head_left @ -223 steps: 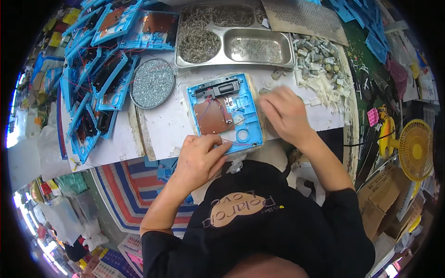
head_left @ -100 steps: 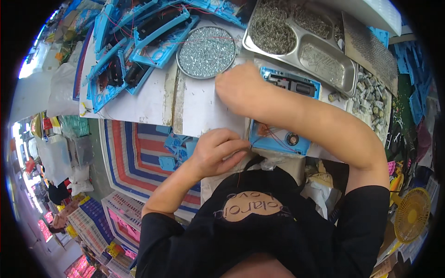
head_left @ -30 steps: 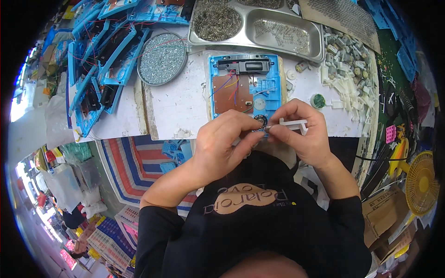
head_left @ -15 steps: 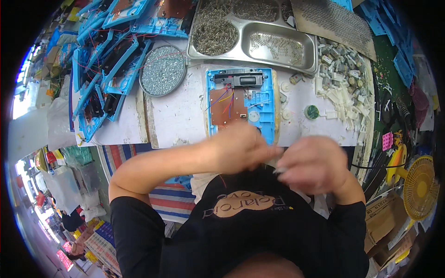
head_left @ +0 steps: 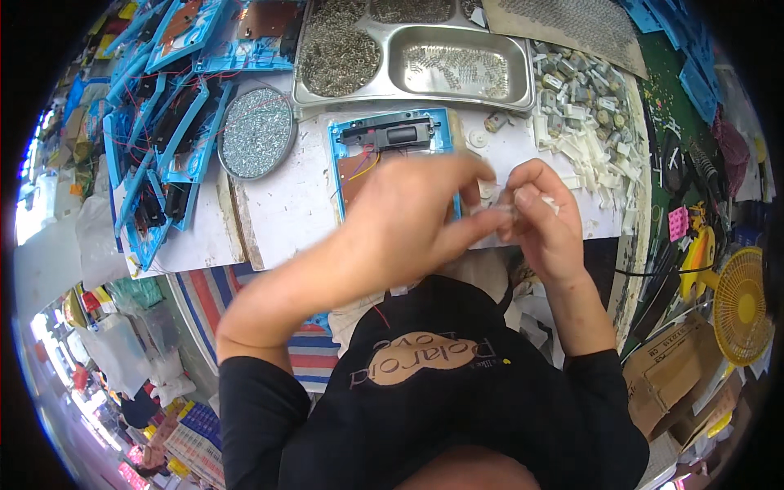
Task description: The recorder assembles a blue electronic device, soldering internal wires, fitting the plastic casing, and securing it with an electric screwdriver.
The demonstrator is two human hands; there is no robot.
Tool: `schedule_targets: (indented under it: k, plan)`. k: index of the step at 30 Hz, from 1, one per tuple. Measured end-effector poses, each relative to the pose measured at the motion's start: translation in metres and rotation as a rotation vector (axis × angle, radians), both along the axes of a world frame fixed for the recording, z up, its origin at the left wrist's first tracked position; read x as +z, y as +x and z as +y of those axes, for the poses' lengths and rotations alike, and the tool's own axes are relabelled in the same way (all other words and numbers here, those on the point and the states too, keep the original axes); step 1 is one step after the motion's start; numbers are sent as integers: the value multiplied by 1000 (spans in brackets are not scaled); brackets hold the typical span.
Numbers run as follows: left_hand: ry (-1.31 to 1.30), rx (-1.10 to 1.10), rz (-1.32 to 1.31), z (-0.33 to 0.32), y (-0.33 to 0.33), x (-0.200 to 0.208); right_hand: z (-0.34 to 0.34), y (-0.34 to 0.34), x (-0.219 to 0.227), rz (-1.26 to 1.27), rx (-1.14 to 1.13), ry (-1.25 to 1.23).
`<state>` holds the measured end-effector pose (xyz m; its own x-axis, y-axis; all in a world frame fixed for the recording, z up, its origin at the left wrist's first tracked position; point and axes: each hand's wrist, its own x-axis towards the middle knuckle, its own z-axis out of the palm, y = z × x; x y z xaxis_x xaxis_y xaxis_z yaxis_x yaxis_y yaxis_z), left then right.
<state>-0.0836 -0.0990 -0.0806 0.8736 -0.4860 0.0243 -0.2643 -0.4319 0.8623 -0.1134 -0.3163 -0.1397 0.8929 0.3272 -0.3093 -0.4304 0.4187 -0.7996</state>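
Observation:
My two hands meet above the near edge of the white table, in front of a blue plastic casing (head_left: 447, 119). My right hand (head_left: 549, 216) is closed, with a small white plastic part (head_left: 552, 206) showing between its fingers. My left hand (head_left: 408, 214), partly smeared by motion, has its curled fingers and thumb against the right fingertips. Whatever it pinches there is too small to make out. Behind the left hand, the casing holds a black module (head_left: 400, 135), a brown circuit board (head_left: 351, 173) and coloured wires, its lower part hidden.
A round dish of small metal pieces (head_left: 257, 135) stands left of the casing, beside stacked blue casings (head_left: 163, 131). Behind is a steel compartment tray (head_left: 392, 96) with screws and springs. Small motors (head_left: 603, 104) and white plastic parts (head_left: 584, 159) are heaped at the right. A yellow fan (head_left: 741, 306) stands far right.
Both hands have moved up and away from my body, over the table edge, and come together. The left now covers more of the casing. The whole view has shifted slightly.

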Motion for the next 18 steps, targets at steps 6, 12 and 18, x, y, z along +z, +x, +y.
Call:
schedule_targets:
  k: [6, 12, 18]
  plan:
    - [-323, 228, 595, 8, -69, -29, 7, -22, 15, -335, 260, -317]
    - [-518, 324, 839, 17, -85, -29, -11, -31, 24, -318, 443, -231]
    - [274, 248, -165, 14, -14, -47, -17, -29, -7, -25, 103, 290]
